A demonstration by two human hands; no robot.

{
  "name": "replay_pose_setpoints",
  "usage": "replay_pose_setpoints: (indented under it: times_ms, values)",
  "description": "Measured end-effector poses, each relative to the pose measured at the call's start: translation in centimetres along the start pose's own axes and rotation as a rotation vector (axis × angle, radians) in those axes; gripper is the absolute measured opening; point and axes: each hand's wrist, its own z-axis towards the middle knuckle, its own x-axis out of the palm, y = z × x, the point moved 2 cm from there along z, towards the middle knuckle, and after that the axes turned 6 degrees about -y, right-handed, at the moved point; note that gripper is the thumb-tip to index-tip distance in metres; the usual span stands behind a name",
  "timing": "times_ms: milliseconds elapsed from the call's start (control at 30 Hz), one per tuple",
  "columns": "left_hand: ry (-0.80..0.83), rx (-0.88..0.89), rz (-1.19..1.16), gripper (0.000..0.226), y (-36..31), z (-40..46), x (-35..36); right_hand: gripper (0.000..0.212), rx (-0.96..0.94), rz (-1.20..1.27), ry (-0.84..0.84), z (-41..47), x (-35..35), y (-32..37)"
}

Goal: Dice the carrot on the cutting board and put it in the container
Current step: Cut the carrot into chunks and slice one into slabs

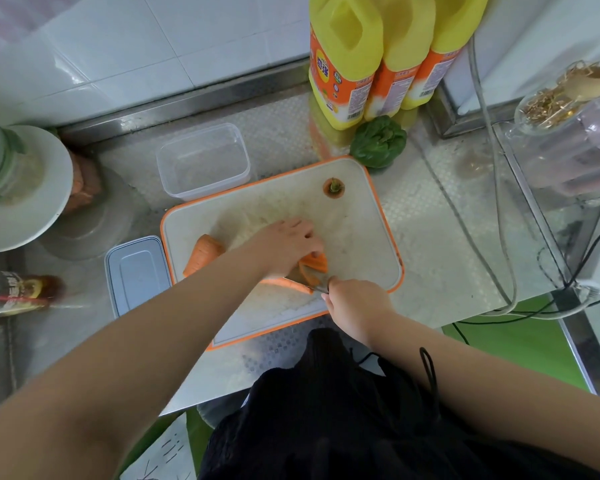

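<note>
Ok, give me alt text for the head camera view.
A person's left hand steadies carrot pieces on a cutting board while the right hand cuts with a knife; a clear container sits behind.

3 yellow bottles (378,53) behind a leafy green (378,142), a container lid (137,273), a white plate (32,188) far left
</note>
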Motion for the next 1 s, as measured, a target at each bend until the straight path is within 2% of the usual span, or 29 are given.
replay_pose_setpoints:
  times_ms: [200,300,400,500,767,900,1000]
  values:
    - [0.132,0.266,0.244,0.028,-0.8,1.4,-0.6,0.023,0.016,-0.016,-0.004,-0.1,0.2,0.1]
    - [0.211,0.335,0.328,0.029,-0.9,1.9,-0.7,0.022,0.021,-0.010,-0.013,-0.1,0.1,0.1]
    - [0.234,0.376,0.333,0.027,-0.7,1.9,-1.1,0.021,0.027,0.008,-0.001,-0.1,0.1,0.1]
    - [0.172,0.396,0.280,0.020,-0.1,1.9,-0.9,0.019,0.030,0.014,0.004,0.0,0.3,0.0]
    - [0.082,0.025,-0.165,0.009,1.1,2.2,-0.1,0.014,0.019,0.002,0.005,0.2,0.4,-0.2]
    - [0.079,-0.117,-0.250,0.012,1.3,2.2,0.0,0.015,0.014,0.006,0.005,0.2,0.3,-0.1]
    - [0.057,-0.136,-0.280,0.011,1.5,2.2,0.1,0.015,0.009,0.011,-0.003,0.1,0.2,-0.1]
